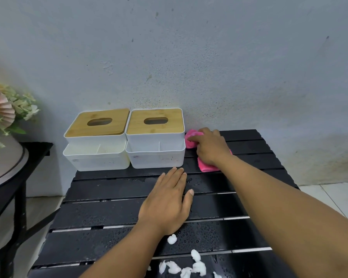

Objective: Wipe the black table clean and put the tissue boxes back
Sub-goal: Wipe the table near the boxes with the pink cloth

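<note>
Two white tissue boxes with bamboo lids stand side by side at the back left of the black slatted table (100, 213): the left box (96, 141) and the right box (155, 138). My right hand (210, 146) grips a pink cloth (206, 167) pressed on the table at the back, just right of the right box. My left hand (167, 201) lies flat, palm down, on the wet slats in front of the boxes. Water droplets cover the table top.
Several white tissue scraps (193, 265) lie on the near slats. A grey wall runs right behind the table. To the left stands a round side table (6, 167) with artificial flowers (2, 109). Tiled floor shows at the right.
</note>
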Demonstrator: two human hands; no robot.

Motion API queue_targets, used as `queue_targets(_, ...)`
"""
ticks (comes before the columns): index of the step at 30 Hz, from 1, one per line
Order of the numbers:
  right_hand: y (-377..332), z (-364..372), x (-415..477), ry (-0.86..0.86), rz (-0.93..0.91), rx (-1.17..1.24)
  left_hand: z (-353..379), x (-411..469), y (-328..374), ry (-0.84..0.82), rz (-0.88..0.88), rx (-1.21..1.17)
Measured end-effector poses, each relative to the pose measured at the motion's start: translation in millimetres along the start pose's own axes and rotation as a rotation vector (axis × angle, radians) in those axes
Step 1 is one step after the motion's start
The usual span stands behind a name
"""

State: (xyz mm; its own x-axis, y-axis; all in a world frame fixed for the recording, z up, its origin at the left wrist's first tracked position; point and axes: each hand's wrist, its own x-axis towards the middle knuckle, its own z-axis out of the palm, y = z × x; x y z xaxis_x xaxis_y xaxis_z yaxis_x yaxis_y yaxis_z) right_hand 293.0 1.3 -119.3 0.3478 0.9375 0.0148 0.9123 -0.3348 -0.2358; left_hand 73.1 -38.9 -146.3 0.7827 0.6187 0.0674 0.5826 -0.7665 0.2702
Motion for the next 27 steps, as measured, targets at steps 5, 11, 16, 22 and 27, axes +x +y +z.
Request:
queue_targets(5, 13.8, 0.5, -40.4, -0.006, -0.109, 0.082, 0.4, -0.1, -1.1, -0.001, 0.004, 0.003)
queue_targets(11, 42.4, -5.5, -68.8, -0.051, -0.240, 0.096, 0.3, 0.0, -0.6, 0.012, 0.005, 0.003)
queue_targets(16, 69.8, -15.8, -49.9, 0.128, 0.271, 0.024, -0.7, -1.5, 0.2, 0.005, -0.007, -0.002)
queue_targets(22, 19.3, -5.9, -33.6, 0.159, 0.366, -0.003, 2.0, 0.0, -1.1, 0.008, 0.001, 0.011)
queue_targets(27, 11.5, -1.2, -33.5, 0.082, 0.069, -0.046, 2.3, -0.9, -2.3, 0.017, 0.005, 0.006)
